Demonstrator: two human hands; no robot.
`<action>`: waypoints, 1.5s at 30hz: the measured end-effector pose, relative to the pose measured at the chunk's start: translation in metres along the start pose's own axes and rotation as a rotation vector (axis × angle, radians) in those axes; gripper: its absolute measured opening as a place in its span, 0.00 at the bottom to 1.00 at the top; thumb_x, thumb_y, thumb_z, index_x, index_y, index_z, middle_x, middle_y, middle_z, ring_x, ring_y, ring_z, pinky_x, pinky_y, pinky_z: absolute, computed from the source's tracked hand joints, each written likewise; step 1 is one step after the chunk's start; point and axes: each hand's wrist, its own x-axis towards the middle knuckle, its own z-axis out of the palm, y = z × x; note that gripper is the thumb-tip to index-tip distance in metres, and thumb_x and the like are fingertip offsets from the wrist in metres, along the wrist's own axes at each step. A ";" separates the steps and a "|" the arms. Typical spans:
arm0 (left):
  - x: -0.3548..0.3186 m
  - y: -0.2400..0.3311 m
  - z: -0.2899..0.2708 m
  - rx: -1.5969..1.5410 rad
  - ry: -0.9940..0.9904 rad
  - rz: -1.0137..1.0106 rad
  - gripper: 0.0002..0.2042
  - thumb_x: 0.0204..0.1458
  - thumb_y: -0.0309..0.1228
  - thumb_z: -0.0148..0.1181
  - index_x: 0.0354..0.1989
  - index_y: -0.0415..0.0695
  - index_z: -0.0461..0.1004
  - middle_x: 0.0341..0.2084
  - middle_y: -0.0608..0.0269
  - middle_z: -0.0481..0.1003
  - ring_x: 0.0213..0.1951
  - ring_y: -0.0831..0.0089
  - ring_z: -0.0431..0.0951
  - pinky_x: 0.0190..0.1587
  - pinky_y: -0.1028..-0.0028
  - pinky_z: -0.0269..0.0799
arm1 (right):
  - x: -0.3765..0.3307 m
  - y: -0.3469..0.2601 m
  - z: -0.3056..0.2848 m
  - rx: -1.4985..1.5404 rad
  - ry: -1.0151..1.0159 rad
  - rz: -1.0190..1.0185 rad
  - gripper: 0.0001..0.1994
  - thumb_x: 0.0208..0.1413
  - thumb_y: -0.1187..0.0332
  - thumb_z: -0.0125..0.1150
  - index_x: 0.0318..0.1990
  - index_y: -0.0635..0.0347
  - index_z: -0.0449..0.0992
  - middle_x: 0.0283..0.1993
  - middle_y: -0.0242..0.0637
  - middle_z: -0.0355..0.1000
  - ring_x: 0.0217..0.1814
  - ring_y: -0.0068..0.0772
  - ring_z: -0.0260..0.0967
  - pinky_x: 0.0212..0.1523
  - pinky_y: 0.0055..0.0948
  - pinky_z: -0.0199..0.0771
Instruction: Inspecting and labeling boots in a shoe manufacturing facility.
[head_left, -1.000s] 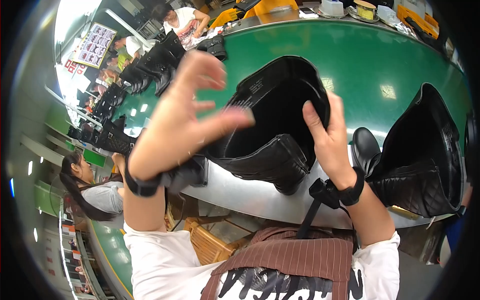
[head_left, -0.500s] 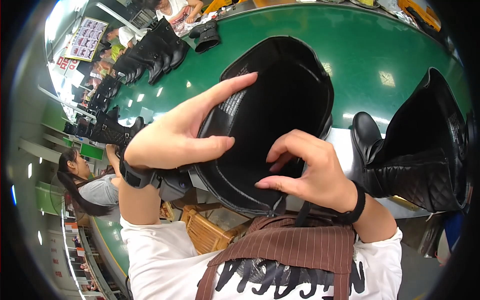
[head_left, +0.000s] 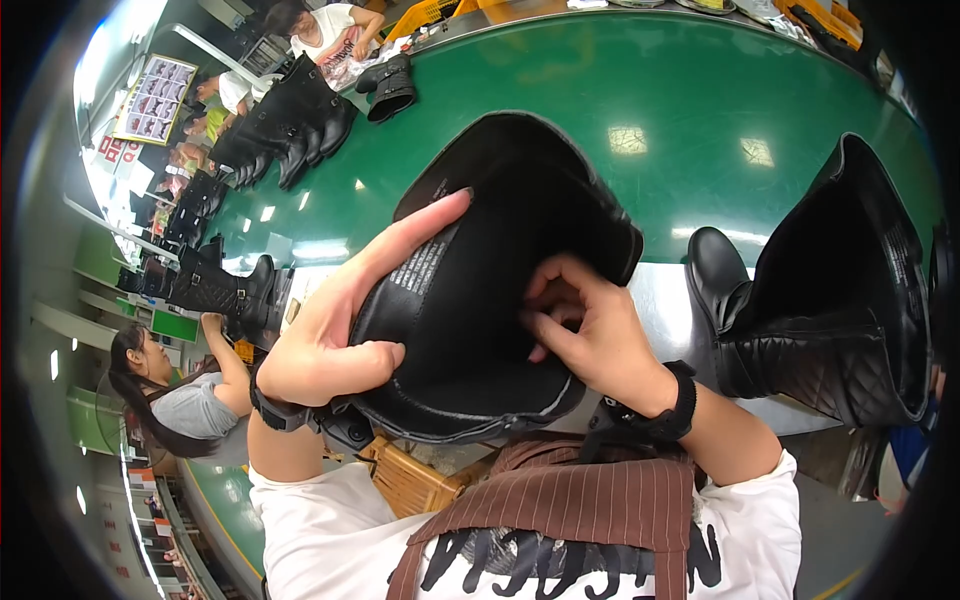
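A tall black boot is held with its wide opening facing up towards me, showing dark lining and a printed patch inside. My left hand grips the boot's left side, index finger stretched along the inner lining and thumb over the near rim. Inside the opening at the right, my right hand has its fingers drawn together in a pinch; whatever is between the fingertips is too dark to make out. The boot's foot is hidden below. Another black boot with a quilted shaft stands at my right, its shaft gaping.
A green tabletop stretches ahead, with a pale metal strip along its near side. More black boots line its left side, where several people work. A co-worker sits close at my left. A wooden stool is below.
The boot has shifted down and left, its opening folded narrower. My left hand moved down with it. My right hand's thumb and fingers, apart before, have come together inside the opening.
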 end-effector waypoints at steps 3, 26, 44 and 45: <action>-0.002 -0.001 0.002 -0.033 0.015 0.003 0.47 0.31 0.24 0.50 0.71 0.29 0.50 0.70 0.50 0.54 0.72 0.67 0.50 0.72 0.71 0.40 | 0.000 0.007 0.002 -0.145 0.073 -0.299 0.16 0.52 0.68 0.70 0.39 0.66 0.70 0.30 0.40 0.76 0.28 0.26 0.78 0.30 0.24 0.74; 0.003 -0.188 0.136 0.065 0.671 0.328 0.32 0.38 0.32 0.80 0.54 0.37 0.72 0.47 0.53 0.76 0.52 0.67 0.75 0.51 0.69 0.70 | -0.044 0.082 -0.065 -0.694 0.073 0.136 0.15 0.58 0.68 0.61 0.50 0.64 0.76 0.44 0.47 0.78 0.35 0.42 0.77 0.39 0.36 0.76; 0.009 -0.234 0.154 -0.083 0.668 -0.025 0.30 0.43 0.28 0.73 0.56 0.36 0.68 0.46 0.50 0.78 0.49 0.65 0.79 0.53 0.68 0.73 | -0.004 0.126 -0.072 -0.115 -0.238 0.418 0.14 0.67 0.62 0.55 0.34 0.62 0.76 0.27 0.28 0.72 0.23 0.14 0.62 0.25 0.17 0.63; 0.009 -0.233 0.153 -0.081 0.687 -0.021 0.30 0.43 0.28 0.73 0.56 0.36 0.68 0.46 0.50 0.78 0.49 0.64 0.79 0.53 0.69 0.73 | -0.007 0.121 -0.066 -0.091 -0.158 0.455 0.13 0.67 0.62 0.55 0.34 0.62 0.76 0.27 0.28 0.72 0.23 0.14 0.62 0.26 0.17 0.63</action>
